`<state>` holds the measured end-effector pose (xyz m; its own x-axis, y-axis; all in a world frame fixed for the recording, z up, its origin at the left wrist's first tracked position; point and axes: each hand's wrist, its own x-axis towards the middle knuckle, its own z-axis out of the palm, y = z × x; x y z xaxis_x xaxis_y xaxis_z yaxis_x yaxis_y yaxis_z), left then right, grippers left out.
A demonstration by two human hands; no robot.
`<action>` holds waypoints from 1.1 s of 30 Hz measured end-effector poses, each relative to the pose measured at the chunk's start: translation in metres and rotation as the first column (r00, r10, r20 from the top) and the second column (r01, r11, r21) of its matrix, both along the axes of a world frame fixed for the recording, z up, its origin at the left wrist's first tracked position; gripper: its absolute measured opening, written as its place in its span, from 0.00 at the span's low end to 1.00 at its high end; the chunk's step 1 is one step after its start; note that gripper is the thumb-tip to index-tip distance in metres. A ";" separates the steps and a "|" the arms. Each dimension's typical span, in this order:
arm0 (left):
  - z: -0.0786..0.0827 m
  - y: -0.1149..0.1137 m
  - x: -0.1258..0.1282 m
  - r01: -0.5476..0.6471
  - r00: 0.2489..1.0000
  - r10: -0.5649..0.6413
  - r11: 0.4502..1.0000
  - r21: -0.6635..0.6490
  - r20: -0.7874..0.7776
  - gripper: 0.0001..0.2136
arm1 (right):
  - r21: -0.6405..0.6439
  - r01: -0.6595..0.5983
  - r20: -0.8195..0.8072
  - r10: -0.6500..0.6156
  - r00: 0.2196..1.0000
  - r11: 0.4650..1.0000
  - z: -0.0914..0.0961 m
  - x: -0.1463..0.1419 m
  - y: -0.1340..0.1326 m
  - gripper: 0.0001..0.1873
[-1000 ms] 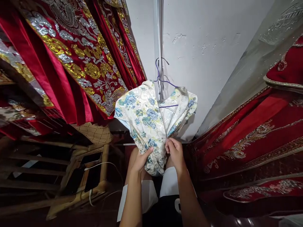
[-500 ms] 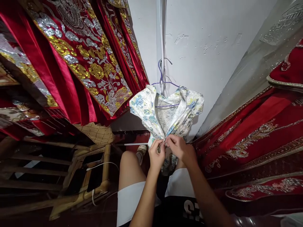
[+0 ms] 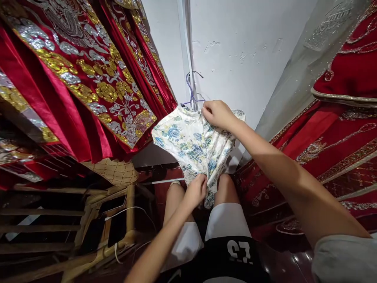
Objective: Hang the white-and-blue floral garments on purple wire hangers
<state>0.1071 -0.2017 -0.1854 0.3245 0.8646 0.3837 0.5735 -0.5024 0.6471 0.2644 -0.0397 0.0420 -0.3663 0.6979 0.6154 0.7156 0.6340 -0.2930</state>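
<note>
Likely light, limp: white blue-floral cloth top [image 3: 184, 133], mid-frame; front seam [image 3: 205, 149] suits our pinching right hand [image 3: 217, 113] (high), left hand [image 3: 196, 190] (low).

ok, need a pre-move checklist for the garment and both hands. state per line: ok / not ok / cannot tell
1. Left hand gripping the lower front of the floral garment: ok.
2. Right hand has the front edge at the collar: ok.
3. Front edges together between the hands: ok, they meet along one line.
4. Fastener at the collar: cannot tell, the right fingers cover that spot.
5. Purple hanger in the garment, hook above the collar: ok; what the hook catches on, cannot tell.
6. Sleeve clear of the red embroidered cloth: cannot tell, they overlap in this view.
</note>
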 end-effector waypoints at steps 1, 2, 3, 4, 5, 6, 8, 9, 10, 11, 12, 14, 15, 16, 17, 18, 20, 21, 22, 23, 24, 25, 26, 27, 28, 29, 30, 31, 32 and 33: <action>0.012 0.009 -0.008 0.049 0.996 -0.050 0.999 -0.015 -0.075 0.07 | -0.024 0.004 -0.091 -0.006 0.996 1.000 -0.002 -0.002 -0.003 0.13; 0.028 0.018 -0.016 0.094 0.988 -0.095 0.995 -0.017 -0.120 0.07 | -0.058 -0.007 -0.197 -0.004 0.980 0.998 -0.005 -0.005 -0.008 0.13; 0.047 0.030 -0.023 0.133 0.985 -0.130 0.991 0.016 -0.117 0.07 | -0.101 -0.034 -0.311 0.001 0.950 0.994 -0.009 -0.009 -0.013 0.12; 0.068 0.041 -0.030 0.124 0.992 -0.120 0.989 0.086 -0.049 0.11 | -0.152 -0.078 -0.423 0.007 0.906 0.985 -0.013 -0.013 -0.018 0.11; 0.091 0.054 -0.034 0.082 0.995 -0.091 0.984 0.157 0.049 0.15 | -0.203 -0.137 -0.525 0.010 0.851 0.969 -0.017 -0.017 -0.024 0.11; 0.114 0.066 -0.038 0.013 0.989 -0.045 0.975 0.224 0.138 0.17 | -0.247 -0.205 -0.610 0.012 0.792 0.947 -0.020 -0.021 -0.029 0.11; 0.156 0.087 -0.039 -0.069 0.983 0.006 0.938 0.340 0.183 0.16 | -0.300 -0.339 -0.730 0.015 0.684 0.892 -0.027 -0.029 -0.037 0.12; 0.172 0.095 -0.038 -0.087 0.987 0.027 0.916 0.392 0.158 0.14 | -0.306 -0.391 -0.768 0.017 0.641 0.868 -0.030 -0.032 -0.040 0.12; 0.184 0.100 -0.036 -0.098 0.991 0.048 0.895 0.435 0.123 0.13 | -0.303 -0.425 -0.794 0.020 0.607 0.853 -0.032 -0.033 -0.042 0.13; 0.193 0.103 -0.033 -0.100 0.994 0.065 0.876 0.471 0.090 0.12 | -0.293 -0.440 -0.810 0.025 0.586 0.849 -0.035 -0.035 -0.043 0.13; 0.199 0.105 -0.030 -0.101 0.995 0.078 0.861 0.499 0.068 0.12 | -0.280 -0.437 -0.816 0.028 0.577 0.855 -0.039 -0.035 -0.043 0.13; 0.203 0.106 -0.027 -0.127 0.992 0.100 0.834 0.536 0.079 0.12 | -0.257 -0.379 -0.807 0.019 0.591 0.889 -0.051 -0.036 -0.042 0.12; 0.202 0.107 -0.030 -0.167 0.985 0.119 0.820 0.548 0.123 0.11 | -0.253 -0.335 -0.792 0.005 0.611 0.908 -0.060 -0.037 -0.041 0.12; 0.202 0.110 -0.036 -0.229 0.971 0.145 0.803 0.551 0.192 0.10 | -0.259 -0.287 -0.775 -0.021 0.632 0.922 -0.071 -0.038 -0.041 0.12; 0.201 0.114 -0.046 -0.306 0.944 0.175 0.786 0.538 0.280 0.10 | -0.280 -0.242 -0.758 -0.059 0.650 0.929 -0.083 -0.038 -0.042 0.13; 0.199 0.121 -0.060 -0.397 0.894 0.206 0.777 0.489 0.398 0.09 | -0.316 -0.208 -0.741 -0.104 0.663 0.926 -0.097 -0.038 -0.043 0.13; 0.194 0.138 -0.095 -0.531 0.738 0.263 0.794 0.295 0.621 0.08 | -0.407 -0.196 -0.729 -0.189 0.657 0.892 -0.126 -0.036 -0.050 0.13; 0.189 0.147 -0.114 -0.554 0.605 0.305 0.825 0.113 0.735 0.09 | -0.445 -0.220 -0.743 -0.221 0.632 0.868 -0.138 -0.035 -0.055 0.13; 0.181 0.154 -0.131 -0.539 0.551 0.347 0.843 0.007 0.759 0.11 | -0.470 -0.261 -0.766 -0.243 0.595 0.843 -0.149 -0.034 -0.061 0.12; 0.171 0.158 -0.144 -0.505 0.516 0.380 0.859 -0.085 0.768 0.13 | -0.480 -0.311 -0.794 -0.256 0.551 0.821 -0.158 -0.033 -0.067 0.12; 0.158 0.161 -0.153 -0.465 0.500 0.404 0.872 -0.156 0.766 0.15 | -0.478 -0.357 -0.824 -0.269 0.498 0.802 -0.164 -0.033 -0.073 0.11; 0.143 0.160 -0.157 -0.424 0.504 0.417 0.883 -0.204 0.756 0.16 | -0.472 -0.395 -0.849 -0.286 0.445 0.788 -0.168 -0.034 -0.079 0.11; 0.127 0.156 -0.155 -0.383 0.510 0.422 0.892 -0.242 0.750 0.16 | -0.467 -0.427 -0.866 -0.303 0.398 0.774 -0.170 -0.035 -0.086 0.11; 0.109 0.150 -0.149 -0.340 0.505 0.426 0.897 -0.280 0.751 0.16 | -0.464 -0.452 -0.877 -0.320 0.360 0.762 -0.172 -0.037 -0.094 0.10; 0.092 0.142 -0.140 -0.303 0.490 0.437 0.897 -0.323 0.754 0.15 | -0.461 -0.469 -0.883 -0.335 0.329 0.753 -0.174 -0.039 -0.103 0.10; 0.076 0.133 -0.128 -0.274 0.457 0.457 0.888 -0.368 0.763 0.14 | -0.459 -0.478 -0.886 -0.348 0.306 0.749 -0.176 -0.040 -0.112 0.11; 0.063 0.124 -0.116 -0.230 0.352 0.515 0.857 -0.462 0.781 0.12 | -0.459 -0.479 -0.887 -0.357 0.292 0.748 -0.181 -0.042 -0.121 0.11; 0.052 0.114 -0.104 -0.195 0.248 0.569 0.822 -0.535 0.784 0.10 | -0.464 -0.468 -0.885 -0.368 0.285 0.752 -0.187 -0.042 -0.131 0.12; 0.045 0.105 -0.093 -0.164 0.175 0.589 0.808 -0.566 0.789 0.08 | -0.475 -0.448 -0.879 -0.384 0.284 0.757 -0.196 -0.042 -0.140 0.12; 0.042 0.097 -0.084 -0.141 0.133 0.580 0.814 -0.563 0.804 0.08 | -0.496 -0.423 -0.867 -0.404 0.292 0.758 -0.205 -0.040 -0.148 0.13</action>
